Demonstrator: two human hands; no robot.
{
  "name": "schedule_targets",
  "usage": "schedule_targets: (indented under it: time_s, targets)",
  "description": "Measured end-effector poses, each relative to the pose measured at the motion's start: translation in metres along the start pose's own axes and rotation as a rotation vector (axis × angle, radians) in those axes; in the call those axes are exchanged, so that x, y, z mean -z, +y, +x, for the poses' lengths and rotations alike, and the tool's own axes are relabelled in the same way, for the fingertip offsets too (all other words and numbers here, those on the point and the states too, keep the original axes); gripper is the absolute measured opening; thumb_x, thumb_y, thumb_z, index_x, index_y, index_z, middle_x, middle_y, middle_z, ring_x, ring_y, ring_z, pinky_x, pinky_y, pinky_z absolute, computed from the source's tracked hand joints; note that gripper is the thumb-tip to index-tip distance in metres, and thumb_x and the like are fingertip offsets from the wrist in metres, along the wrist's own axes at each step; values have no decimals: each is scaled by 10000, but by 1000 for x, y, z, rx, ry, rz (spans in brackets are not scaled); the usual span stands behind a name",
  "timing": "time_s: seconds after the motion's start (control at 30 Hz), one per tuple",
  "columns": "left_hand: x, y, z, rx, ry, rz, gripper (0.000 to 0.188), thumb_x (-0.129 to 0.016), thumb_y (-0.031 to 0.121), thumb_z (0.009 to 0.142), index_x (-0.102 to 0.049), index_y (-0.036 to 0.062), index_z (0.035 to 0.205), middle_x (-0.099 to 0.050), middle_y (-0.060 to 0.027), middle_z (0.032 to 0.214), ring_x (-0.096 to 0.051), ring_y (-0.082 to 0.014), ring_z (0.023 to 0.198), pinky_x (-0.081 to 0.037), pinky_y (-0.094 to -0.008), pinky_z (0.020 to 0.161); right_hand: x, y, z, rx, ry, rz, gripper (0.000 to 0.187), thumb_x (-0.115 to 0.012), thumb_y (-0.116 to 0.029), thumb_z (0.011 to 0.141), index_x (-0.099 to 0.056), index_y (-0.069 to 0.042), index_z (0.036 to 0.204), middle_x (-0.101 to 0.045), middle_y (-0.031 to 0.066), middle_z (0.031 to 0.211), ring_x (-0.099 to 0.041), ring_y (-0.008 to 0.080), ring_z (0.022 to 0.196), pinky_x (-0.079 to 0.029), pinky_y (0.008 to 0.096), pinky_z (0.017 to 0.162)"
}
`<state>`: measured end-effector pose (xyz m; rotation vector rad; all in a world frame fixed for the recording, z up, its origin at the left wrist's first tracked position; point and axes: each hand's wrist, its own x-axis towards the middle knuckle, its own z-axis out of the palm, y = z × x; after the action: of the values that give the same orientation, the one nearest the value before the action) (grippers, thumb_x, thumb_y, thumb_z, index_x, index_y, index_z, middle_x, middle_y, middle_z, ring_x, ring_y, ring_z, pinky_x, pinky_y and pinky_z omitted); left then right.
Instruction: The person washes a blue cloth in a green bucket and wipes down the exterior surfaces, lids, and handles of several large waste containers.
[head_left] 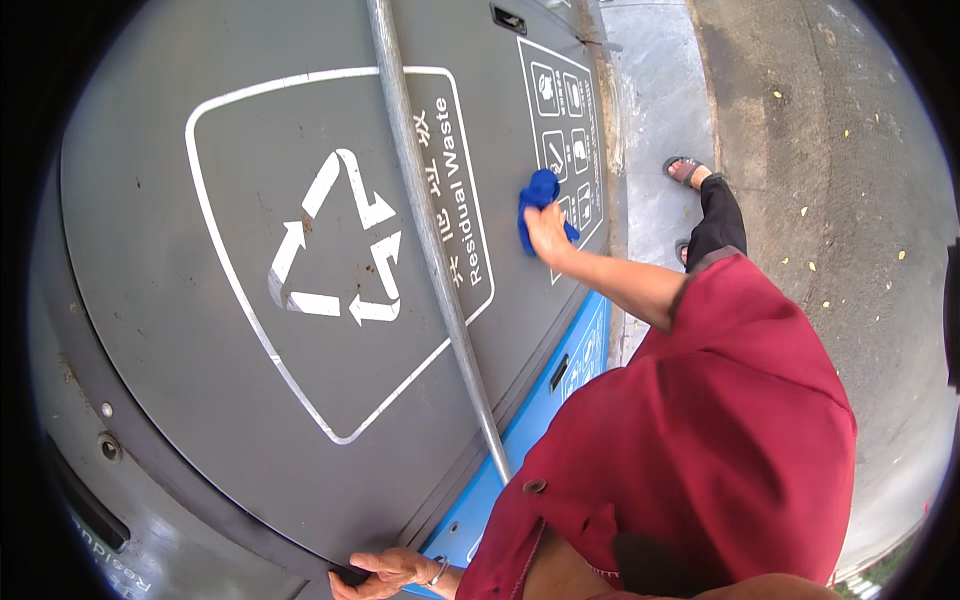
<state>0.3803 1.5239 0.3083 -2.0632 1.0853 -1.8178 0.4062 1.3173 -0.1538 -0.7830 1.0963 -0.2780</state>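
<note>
At the upper middle of the picture, my right hand (547, 236) is closed on a bunched blue cloth (541, 190). The cloth lies against the white pictogram panel (556, 120) on the front of a grey waste bin (150, 200). My left hand (388, 574), with a bracelet (440, 570) at its wrist, is at the bottom of the picture by the bin's edge. Its thumb and fingers are spread, with a dark spot between them that I cannot make out. Part of that hand is cut off by the picture's lower edge.
A grey metal bar (425, 215) runs across the bin front, past a large white recycling symbol (330, 240). Beside the grey bin is a blue one (535, 420). Pale concrete (655, 100) and darker pavement (830, 150) with scattered yellow leaves lie beside my sandalled foot (686, 171).
</note>
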Motion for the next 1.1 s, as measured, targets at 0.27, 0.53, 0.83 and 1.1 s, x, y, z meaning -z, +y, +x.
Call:
schedule_targets:
  time_s: [0.27,0.53,0.83,1.1]
  targets:
    - [1,-8,-7,50,-55,-21,402,-553,372,876,-535,42,1105,-464,-127,1148,-354,-253,1111,-329,-391,900,-18,-101,-88,974,100,-79,474,-495,-260,852,-398,80,1168,-106,255,1451,-143,442,1318,-172,631,998]
    - [-5,-7,-10,72,18,-132,406,-553,370,876,-540,33,1101,-462,-130,1129,-366,-255,1067,-349,-380,845,31,-248,11,784,493,129,347,-630,-177,768,-513,-35,1063,-437,193,1214,-451,330,1076,-378,404,913]
    - [-1,-6,-3,-8,-11,-19,449,-528,400,864,-531,13,1094,-472,-141,1101,-381,-278,1035,-306,-409,876,-8,-287,-107,1452,352,-43,468,-489,47,647,-502,34,1114,-422,240,1257,-400,408,1132,-341,490,901]
    - [6,-4,-4,-19,-56,30,483,-510,431,869,-517,-7,1073,-473,-153,1053,-386,-301,994,-306,-425,862,-27,-263,-149,1752,25,-237,307,-563,-51,572,-524,-45,876,-433,183,1208,-389,400,1125,-250,577,927]
